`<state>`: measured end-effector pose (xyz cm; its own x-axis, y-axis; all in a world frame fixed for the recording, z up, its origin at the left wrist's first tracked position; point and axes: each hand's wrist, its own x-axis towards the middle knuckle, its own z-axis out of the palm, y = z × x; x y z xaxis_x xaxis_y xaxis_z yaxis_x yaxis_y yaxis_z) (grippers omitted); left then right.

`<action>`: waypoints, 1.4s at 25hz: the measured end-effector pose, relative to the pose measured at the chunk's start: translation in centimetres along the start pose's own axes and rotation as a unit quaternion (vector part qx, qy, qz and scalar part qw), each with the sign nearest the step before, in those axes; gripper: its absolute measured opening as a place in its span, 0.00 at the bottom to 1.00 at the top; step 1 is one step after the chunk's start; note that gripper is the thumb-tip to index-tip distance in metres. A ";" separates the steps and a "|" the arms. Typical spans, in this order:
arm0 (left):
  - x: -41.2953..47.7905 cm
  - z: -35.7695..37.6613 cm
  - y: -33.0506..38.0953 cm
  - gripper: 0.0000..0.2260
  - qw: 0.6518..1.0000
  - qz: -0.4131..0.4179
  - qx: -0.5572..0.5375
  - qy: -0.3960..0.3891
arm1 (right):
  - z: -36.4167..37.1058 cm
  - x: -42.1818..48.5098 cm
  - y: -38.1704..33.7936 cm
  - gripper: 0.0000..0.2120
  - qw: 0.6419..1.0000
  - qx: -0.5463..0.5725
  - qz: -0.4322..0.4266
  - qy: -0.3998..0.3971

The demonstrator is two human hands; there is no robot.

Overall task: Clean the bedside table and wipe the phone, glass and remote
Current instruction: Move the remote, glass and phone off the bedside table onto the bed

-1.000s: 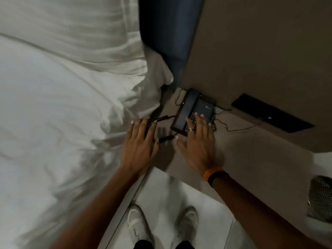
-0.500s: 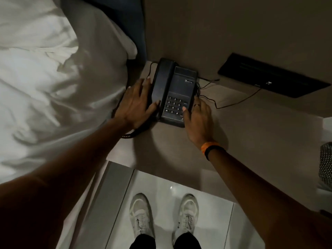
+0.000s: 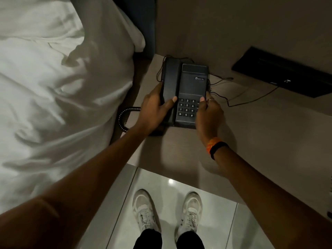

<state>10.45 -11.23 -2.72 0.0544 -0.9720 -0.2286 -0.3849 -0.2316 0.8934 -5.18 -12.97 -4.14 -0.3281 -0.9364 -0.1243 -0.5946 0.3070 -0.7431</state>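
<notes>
- The bed [image 3: 53, 87], with rumpled white linen, fills the left of the view and lies right against the counter [image 3: 260, 141], a pale flat top set into the wall corner.
- The phone [image 3: 186, 92] sits at the back left of the counter, near the wall and just beside the bed; it is a dark corded desk set, handset resting in its cradle on the left, a numbered keypad at the front right and a small brand label above it.
- The left hand [image 3: 154, 108] wraps the handset side, thumb laid on top near the keypad; this grip is closed on the phone.
- The right hand [image 3: 208, 112] presses the right edge, thumb at the keypad's corner and a ring showing; this grip is also closed on the phone. An orange and black wristband [image 3: 215, 147] sits on that wrist.
- The coiled cord [image 3: 124, 117] loops off the counter's left edge towards the bed, and thin cables [image 3: 233, 103] run from behind the phone towards a black panel [image 3: 287, 74] on the wall.
- Likely risks: lifting or sliding the phone could pull those cables taut or snag the coil, and the handset could tip out of its cradle if the left hand loosens.
- No cloth, glass or remote shows, so wiping looks not yet begun.
</notes>
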 end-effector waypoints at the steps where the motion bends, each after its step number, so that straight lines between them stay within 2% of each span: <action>1: -1.2 0.2 0.1 0.23 1.000 -0.003 -0.020 0.022 | -0.5 -0.4 -0.3 0.17 1.000 0.001 -0.005 -0.003; 6: -10.0 0.7 2.4 0.20 0.975 -0.040 -0.090 0.199 | -4.4 -4.8 -4.4 0.15 0.997 0.043 -0.047 -0.037; 11: -20.0 -3.1 8.7 0.26 0.903 -0.129 -0.203 0.355 | -7.4 -11.2 -11.9 0.14 0.981 0.069 -0.097 -0.151; 15: -25.8 -9.5 11.6 0.27 0.845 -0.139 -0.185 0.482 | -7.4 -16.4 -20.3 0.11 0.953 0.076 -0.175 -0.235; 18: -28.5 -16.0 11.8 0.26 0.817 -0.143 -0.164 0.534 | -4.1 -20.3 -26.7 0.13 0.920 0.095 -0.224 -0.308; 22: -31.4 -24.2 9.5 0.23 0.801 -0.159 -0.082 0.572 | 2.8 -25.6 -33.6 0.14 0.873 0.062 -0.283 -0.393; 26: -32.7 -30.4 3.9 0.22 0.788 -0.198 -0.055 0.580 | 9.8 -30.8 -37.2 0.15 0.840 0.006 -0.341 -0.422; 30: -30.3 -33.4 0.3 0.24 0.821 -0.218 -0.019 0.527 | 13.5 -29.9 -37.0 0.14 0.847 -0.037 -0.346 -0.402; 35: -29.4 -33.6 -3.2 0.31 0.834 -0.218 0.029 0.506 | 15.1 -29.9 -36.0 0.16 0.842 -0.071 -0.367 -0.389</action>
<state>41.01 16.79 14.14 0.9391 -0.3388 -0.0569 -0.1681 -0.5976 0.7840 37.08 1.40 16.40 0.7138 -0.6932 -0.0997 -0.5268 -0.4376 -0.7287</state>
